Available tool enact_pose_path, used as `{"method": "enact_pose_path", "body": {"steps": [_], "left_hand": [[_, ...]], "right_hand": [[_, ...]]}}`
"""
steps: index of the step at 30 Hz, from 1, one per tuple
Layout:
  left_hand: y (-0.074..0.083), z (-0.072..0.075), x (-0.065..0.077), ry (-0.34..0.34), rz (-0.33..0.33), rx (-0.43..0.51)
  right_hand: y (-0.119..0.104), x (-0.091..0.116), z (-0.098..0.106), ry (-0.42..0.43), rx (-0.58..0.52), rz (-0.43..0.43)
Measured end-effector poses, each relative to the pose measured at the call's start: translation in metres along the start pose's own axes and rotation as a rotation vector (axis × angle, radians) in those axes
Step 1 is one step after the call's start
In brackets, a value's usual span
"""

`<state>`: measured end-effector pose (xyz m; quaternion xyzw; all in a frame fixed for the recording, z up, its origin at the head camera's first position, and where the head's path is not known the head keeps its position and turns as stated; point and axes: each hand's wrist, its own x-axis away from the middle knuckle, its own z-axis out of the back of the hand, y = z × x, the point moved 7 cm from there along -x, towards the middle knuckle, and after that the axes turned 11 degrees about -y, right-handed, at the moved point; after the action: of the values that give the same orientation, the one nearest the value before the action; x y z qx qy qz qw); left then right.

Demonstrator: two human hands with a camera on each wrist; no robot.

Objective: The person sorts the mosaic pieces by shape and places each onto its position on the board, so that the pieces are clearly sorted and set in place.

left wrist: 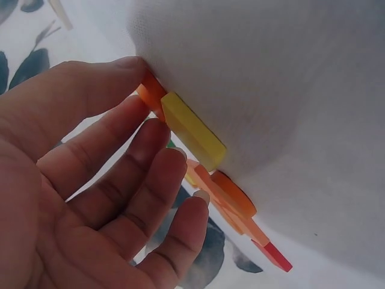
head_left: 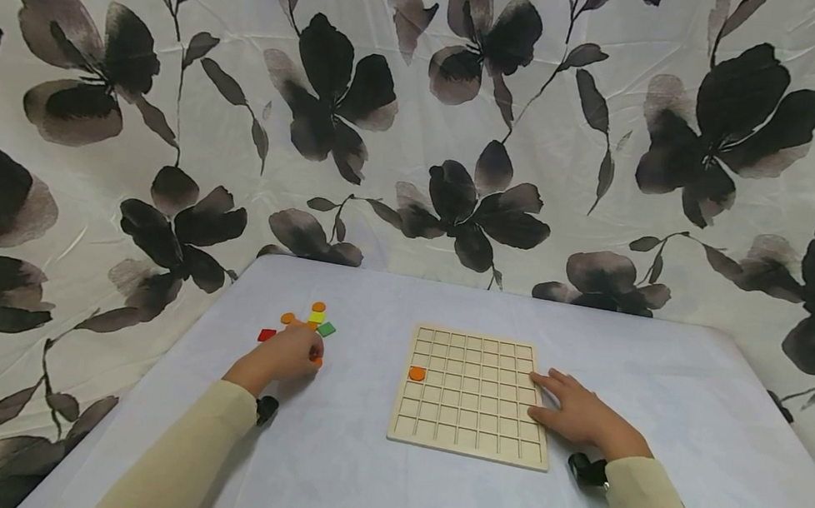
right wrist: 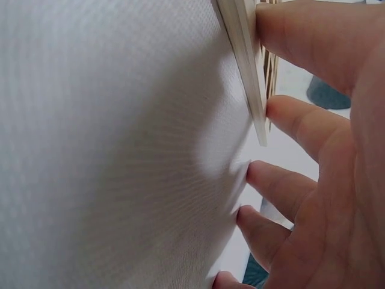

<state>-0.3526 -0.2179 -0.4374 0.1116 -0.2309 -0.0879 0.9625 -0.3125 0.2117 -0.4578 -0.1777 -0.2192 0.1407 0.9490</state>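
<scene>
At the left of the table, my left hand (head_left: 291, 351) pinches an orange round piece (left wrist: 151, 91) between thumb and index finger, the other fingers loosely bent. Right beside that piece in the left wrist view is a yellow block (left wrist: 194, 133). Around the hand lie more small flat pieces: a red one (head_left: 266, 335), a green one (head_left: 327, 329) and several orange ones, some partly hidden by the hand. My right hand (head_left: 574, 409) has its fingers spread, thumb and index fingertip on the right edge of a wooden grid board (head_left: 466, 453). Its other fingertips rest by the white cloth.
An orange disc (head_left: 417, 373) lies in a left-column cell of the board. White cloth (head_left: 344, 481) covers the table, and a floral curtain (head_left: 406, 136) hangs behind its far edge. The board stands between the two hands.
</scene>
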Motion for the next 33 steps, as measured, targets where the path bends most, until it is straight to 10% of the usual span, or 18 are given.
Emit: {"method": "enact_pose_path", "body": {"steps": [15, 33], "left_hand": [[0.008, 0.0, 0.001, 0.013, 0.024, 0.01], [0.053, 0.001, -0.007, 0.051, -0.061, 0.006]], "right_hand": [[-0.002, 0.001, 0.0, -0.007, -0.008, -0.008], [0.0, 0.0, 0.0, 0.009, -0.007, -0.047]]}}
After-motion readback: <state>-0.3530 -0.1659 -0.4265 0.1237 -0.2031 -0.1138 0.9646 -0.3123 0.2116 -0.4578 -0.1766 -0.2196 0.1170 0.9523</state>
